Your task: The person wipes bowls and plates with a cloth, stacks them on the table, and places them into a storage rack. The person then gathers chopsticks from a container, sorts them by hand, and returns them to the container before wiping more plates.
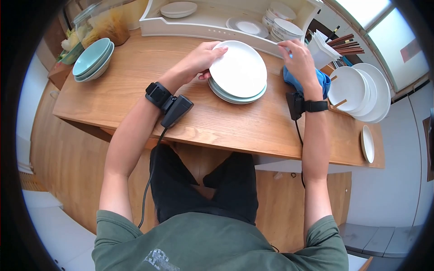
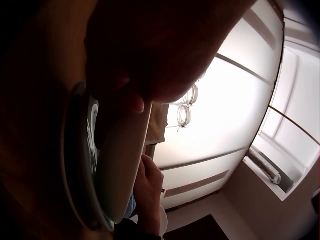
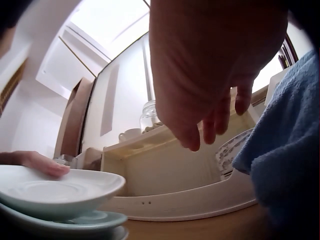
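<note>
My left hand point(image 1: 203, 59) grips the left edge of a white plate point(image 1: 239, 70), thumb over the rim and fingers beneath. The plate is tilted over a stack of pale green plates point(image 1: 250, 100) on the wooden table; a gap between them shows in the right wrist view. My right hand point(image 1: 298, 61) is raised over the back right of the table, its fingers loosely bent with nothing between them. A crumpled blue cloth point(image 3: 290, 145) lies right beside it, partly hidden by the wrist in the head view.
Pale green bowls point(image 1: 92, 58) are stacked at the left. A cream shelf point(image 1: 203, 30) with plates and bowls runs along the back. Rightward stand a white holder with chopsticks point(image 1: 346, 45), white plates in a rack point(image 1: 348, 88), and a small white dish point(image 1: 367, 144) near the edge.
</note>
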Demonstrator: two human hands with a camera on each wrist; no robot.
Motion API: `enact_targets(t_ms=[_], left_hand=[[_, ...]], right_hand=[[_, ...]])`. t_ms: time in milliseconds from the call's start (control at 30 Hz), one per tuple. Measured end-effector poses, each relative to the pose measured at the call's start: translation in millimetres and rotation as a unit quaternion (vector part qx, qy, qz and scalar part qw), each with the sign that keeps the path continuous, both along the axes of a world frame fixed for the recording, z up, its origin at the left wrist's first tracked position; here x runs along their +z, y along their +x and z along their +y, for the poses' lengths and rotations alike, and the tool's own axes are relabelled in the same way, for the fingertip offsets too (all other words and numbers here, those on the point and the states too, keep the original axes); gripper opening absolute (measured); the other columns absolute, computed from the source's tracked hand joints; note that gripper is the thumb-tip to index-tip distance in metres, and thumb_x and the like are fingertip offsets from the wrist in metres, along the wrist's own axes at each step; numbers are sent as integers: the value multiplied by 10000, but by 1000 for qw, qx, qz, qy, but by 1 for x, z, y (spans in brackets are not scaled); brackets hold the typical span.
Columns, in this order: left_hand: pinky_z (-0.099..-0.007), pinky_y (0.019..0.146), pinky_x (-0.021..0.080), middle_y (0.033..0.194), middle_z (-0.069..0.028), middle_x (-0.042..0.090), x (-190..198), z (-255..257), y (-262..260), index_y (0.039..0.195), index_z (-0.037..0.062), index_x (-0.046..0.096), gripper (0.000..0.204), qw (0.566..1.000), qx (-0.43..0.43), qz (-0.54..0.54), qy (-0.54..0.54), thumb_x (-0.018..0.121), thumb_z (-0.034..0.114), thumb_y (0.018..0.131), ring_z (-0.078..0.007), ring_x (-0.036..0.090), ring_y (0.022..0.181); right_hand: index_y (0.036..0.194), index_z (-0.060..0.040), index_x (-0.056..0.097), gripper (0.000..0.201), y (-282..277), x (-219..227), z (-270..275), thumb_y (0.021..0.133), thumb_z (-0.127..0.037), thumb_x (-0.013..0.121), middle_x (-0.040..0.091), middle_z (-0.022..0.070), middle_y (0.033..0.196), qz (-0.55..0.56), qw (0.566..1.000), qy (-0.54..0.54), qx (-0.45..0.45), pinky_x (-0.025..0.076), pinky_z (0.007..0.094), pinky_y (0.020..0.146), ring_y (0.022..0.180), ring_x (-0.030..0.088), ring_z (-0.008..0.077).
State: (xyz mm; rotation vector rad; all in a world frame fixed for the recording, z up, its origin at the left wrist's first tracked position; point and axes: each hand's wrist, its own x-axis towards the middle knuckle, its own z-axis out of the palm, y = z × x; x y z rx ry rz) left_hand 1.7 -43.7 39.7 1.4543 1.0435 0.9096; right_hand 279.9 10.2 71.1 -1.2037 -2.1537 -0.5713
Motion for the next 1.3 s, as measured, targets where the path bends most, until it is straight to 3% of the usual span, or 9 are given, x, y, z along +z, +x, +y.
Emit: enact_targets(t_ms=[67,200,300,433,833,933,1000,1233,1300], left_hand=[[-157,269,295,574,42,498,1,-1,-1,1252,5,460,388,1000,-4,7,1,393,290,997,1,371,337],[-157,269,303,571,46,496,2,-3,0,1266,-1,449,404,1000,-12,14,10,383,296,1000,1,371,333],[-183,283,273,591,23,480,3,-4,0,1139,11,502,341,1000,-11,9,10,383,296,994,-27,384,367],[-160,276,310,566,49,485,2,0,0,1263,0,453,432,1000,-16,20,16,375,333,999,0,380,351],[-201,358,214,576,82,459,-10,14,-7,1069,57,655,380,996,37,54,62,457,366,971,-3,334,434],[-198,397,272,605,68,502,-12,18,-9,1031,37,664,368,994,37,75,72,478,347,968,-5,388,482],[-245,502,388,604,18,546,-17,21,-7,836,-2,663,336,985,54,62,152,514,276,952,-62,470,538],[-282,674,481,829,-93,668,-28,30,-8,971,-35,653,326,979,61,83,174,558,272,917,-140,607,749],[-310,715,495,904,-151,674,-27,31,-10,1010,-30,640,329,967,71,161,183,573,272,898,-191,634,818]], right_hand=[[993,-35,680,298,-17,-1,-6,869,-293,596,667,165,919,92,974,-200,63,488,382,757,878,630,328],[978,36,639,376,-34,-10,-14,894,-326,578,647,209,785,99,934,-326,108,471,380,650,707,614,329],[942,56,620,366,-40,-9,-20,890,-305,586,625,219,750,59,924,-356,128,436,392,604,652,582,308],[923,61,607,333,-39,-15,-15,892,-270,583,605,223,732,72,926,-342,144,410,402,582,632,559,292],[951,63,602,268,-39,-13,-19,910,-196,546,605,193,745,83,900,-389,179,427,363,641,686,553,253],[962,65,603,271,-38,-16,-16,915,-195,539,603,177,739,89,896,-396,183,426,355,643,686,549,228],[988,66,605,279,-37,-20,-14,918,-195,537,614,161,748,115,887,-397,208,430,348,651,698,555,213],[1086,54,609,313,-32,-26,-6,915,-200,544,654,140,819,118,872,-425,211,452,318,684,746,577,186],[1086,51,620,330,-33,-26,-6,905,-220,562,659,128,809,122,866,-434,217,456,305,668,733,579,166]])
